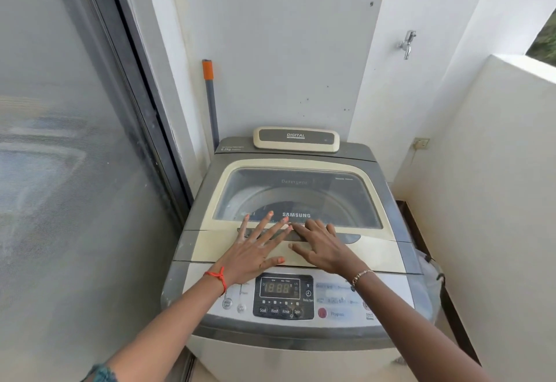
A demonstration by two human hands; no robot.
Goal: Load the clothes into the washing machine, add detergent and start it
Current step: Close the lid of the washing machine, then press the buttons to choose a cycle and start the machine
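Both our hands lie flat and spread on the closed lid [301, 171] of the washing machine [301, 342], gripping nothing: left hand [255, 250] and right hand [323, 247] side by side, fingertips at the dark handle recess [350, 237]. The lid looks stiff, light and hinged; we judge that recess the place to lift. No clothes or detergent show.

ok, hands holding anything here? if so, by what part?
Nothing is held. Both hands, left and right, lie flat with fingers spread on the closed lid of the washing machine, around its dark front handle recess.
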